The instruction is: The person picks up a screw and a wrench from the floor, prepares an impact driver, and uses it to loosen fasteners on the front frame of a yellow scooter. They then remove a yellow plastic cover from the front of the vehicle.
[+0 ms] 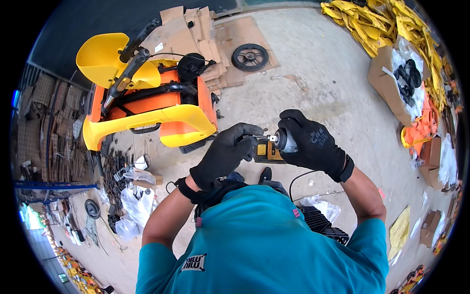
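Observation:
Both my hands wear black gloves. My right hand point(313, 143) is wrapped round a grey, rounded power tool point(288, 142), whose kind I cannot make out for certain. A short metal shank point(272, 138) sticks out of its nose toward the left. Close to that shank, my left hand point(229, 149) is closed, thumb and fingers pinched at a small thin dark piece point(255, 135), mostly hidden by the glove. Beneath the hands shows a black and yellow box-like item point(268, 153), partly covered by the tool and fingers.
A yellow and orange vehicle body point(191, 117) lies on its side at left. Behind it are flattened cardboard point(215, 54) and a black wheel point(249, 57). Yellow panels point(362, 24) and an open carton point(389, 83) stand at right. Plastic bags point(134, 208) and scrap lie lower left.

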`<move>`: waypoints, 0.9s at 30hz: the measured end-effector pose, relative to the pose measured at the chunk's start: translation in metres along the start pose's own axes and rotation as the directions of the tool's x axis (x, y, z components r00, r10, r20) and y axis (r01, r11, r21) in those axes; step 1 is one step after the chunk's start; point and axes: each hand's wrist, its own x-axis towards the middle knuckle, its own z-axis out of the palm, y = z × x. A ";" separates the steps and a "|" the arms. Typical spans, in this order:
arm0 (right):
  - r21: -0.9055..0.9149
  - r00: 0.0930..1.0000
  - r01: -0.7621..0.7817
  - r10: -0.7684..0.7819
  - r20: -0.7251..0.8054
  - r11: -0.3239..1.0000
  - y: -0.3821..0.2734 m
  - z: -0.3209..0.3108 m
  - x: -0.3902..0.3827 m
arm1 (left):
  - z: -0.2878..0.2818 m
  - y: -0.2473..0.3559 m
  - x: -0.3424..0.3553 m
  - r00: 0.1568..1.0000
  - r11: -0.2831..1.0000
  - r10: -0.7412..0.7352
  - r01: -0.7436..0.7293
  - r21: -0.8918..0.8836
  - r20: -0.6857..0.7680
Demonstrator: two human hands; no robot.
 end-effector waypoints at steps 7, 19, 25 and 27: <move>0.026 1.000 0.006 -0.006 0.006 1.000 0.001 0.002 0.005 | 0.006 -0.007 0.008 0.967 0.897 0.253 -0.226 0.381 -0.023; 0.034 0.996 -0.091 0.091 0.012 0.995 0.004 0.022 0.022 | -0.153 -0.013 -0.083 0.986 0.969 -0.131 0.106 -0.221 -0.101; 0.045 0.992 -0.047 0.042 0.115 0.998 0.014 0.080 0.041 | -0.234 -0.116 -0.245 0.716 0.991 -0.033 0.112 0.068 -0.698; 0.059 0.983 0.083 -0.092 0.159 0.995 0.024 0.090 0.043 | -0.209 -0.188 -0.300 0.582 0.970 -0.225 0.055 -0.238 -0.782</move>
